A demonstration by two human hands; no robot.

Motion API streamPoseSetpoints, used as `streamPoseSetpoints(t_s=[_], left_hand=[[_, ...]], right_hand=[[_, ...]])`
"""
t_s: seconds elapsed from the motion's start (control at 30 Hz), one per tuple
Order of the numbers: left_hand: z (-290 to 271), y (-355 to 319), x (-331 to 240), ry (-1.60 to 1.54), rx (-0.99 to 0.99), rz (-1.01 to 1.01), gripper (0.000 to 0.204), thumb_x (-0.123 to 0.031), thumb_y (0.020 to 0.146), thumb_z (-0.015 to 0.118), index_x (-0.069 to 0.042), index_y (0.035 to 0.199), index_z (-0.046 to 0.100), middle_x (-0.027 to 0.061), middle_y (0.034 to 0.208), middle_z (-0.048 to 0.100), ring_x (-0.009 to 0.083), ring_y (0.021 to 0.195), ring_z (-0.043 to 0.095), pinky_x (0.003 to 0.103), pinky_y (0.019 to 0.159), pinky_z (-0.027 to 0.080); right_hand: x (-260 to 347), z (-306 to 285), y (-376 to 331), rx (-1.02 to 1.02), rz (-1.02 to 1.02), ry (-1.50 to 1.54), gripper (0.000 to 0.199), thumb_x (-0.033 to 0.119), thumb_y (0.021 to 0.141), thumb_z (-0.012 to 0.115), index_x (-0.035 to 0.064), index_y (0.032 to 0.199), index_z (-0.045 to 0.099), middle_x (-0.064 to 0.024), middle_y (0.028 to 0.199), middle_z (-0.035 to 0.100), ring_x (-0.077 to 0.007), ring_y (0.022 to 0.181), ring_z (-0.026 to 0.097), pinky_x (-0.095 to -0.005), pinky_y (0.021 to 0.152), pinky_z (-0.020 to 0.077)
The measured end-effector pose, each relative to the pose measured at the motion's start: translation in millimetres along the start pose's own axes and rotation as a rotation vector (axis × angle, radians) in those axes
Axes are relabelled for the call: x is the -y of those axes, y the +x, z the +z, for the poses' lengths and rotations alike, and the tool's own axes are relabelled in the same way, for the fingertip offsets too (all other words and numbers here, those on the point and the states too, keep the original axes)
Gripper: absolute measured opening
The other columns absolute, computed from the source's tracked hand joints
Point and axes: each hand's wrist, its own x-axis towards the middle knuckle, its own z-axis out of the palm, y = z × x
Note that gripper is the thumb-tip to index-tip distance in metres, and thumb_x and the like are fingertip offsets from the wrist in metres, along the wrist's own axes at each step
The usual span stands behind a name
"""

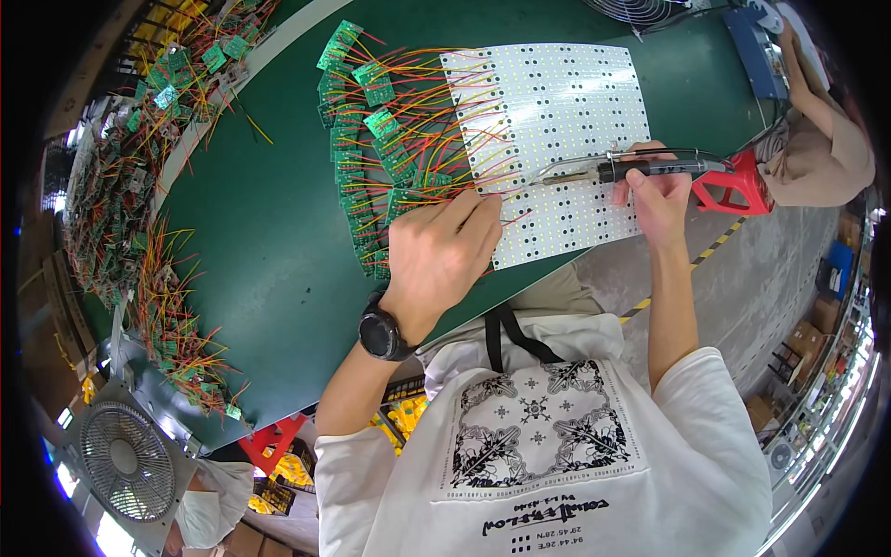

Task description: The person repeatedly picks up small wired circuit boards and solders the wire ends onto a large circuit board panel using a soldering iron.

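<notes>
A white LED panel (pixel 594 121), dotted with small yellow chips and dark holes, lies on the green table. Along its left side, several small green circuit boards (pixel 348 158) sit in overlapping rows, their red and yellow wires (pixel 436 116) reaching onto the panel's edge. My right hand (pixel 661 202) grips a black soldering iron (pixel 613 172) with a thin tube along it. The iron's metal tip points left, close to the fingertips of my left hand (pixel 441 249). Those fingers are pinched around a thin red wire near the panel's lower left; the fingertips partly hide it. A black watch (pixel 380 334) is on my left wrist.
More wired boards are heaped (pixel 111 204) beyond the curved left edge of the table (pixel 269 241). A grey fan (pixel 125 455) stands lower left. At upper right are a blue box (pixel 756 56), another person's arm (pixel 807 102) and a red stool (pixel 738 190).
</notes>
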Motion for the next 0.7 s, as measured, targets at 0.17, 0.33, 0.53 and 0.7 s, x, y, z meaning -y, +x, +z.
streamPoseSetpoints(t_s=[0.17,0.33,0.53,0.7], left_hand=[[-4,2,-5,-0.019,0.084,-0.056,0.012,-0.010,0.078,0.075,-0.009,0.089,0.072,0.0019,0.083,0.061,0.0171,0.051,0.056,0.031,0.047,0.043],[-9,3,-2,-0.097,0.186,0.107,0.015,-0.015,0.081,0.074,-0.010,0.094,0.072,0.0008,0.087,0.062,0.0156,0.054,0.056,0.031,0.049,0.044],[-10,3,-2,-0.163,0.245,0.195,0.010,-0.016,0.083,0.071,-0.008,0.089,0.068,0.0038,0.083,0.060,0.0189,0.055,0.057,0.033,0.050,0.044],[-12,6,-9,-0.196,0.311,0.127,0.015,-0.012,0.081,0.068,-0.006,0.076,0.056,0.0061,0.077,0.054,0.0205,0.058,0.057,0.034,0.052,0.047]], right_hand=[[7,5,10,-0.046,0.171,0.046,0.024,0.002,0.086,0.068,-0.0064,0.107,0.060,-0.0115,0.084,0.065,-0.0191,0.060,0.062,-0.0303,0.052,0.0466],[5,2,7,-0.016,0.182,0.021,0.023,0.003,0.086,0.068,-0.0063,0.106,0.060,-0.0108,0.081,0.064,-0.0177,0.061,0.061,-0.0297,0.053,0.0464],[6,5,2,-0.026,0.114,-0.029,0.022,0.002,0.086,0.068,-0.0062,0.105,0.061,-0.0106,0.077,0.064,-0.0171,0.061,0.061,-0.0294,0.054,0.0468],[5,2,1,-0.011,0.117,-0.017,0.021,0.001,0.085,0.068,-0.0062,0.104,0.062,-0.0107,0.076,0.064,-0.0168,0.061,0.061,-0.0289,0.054,0.0469]])
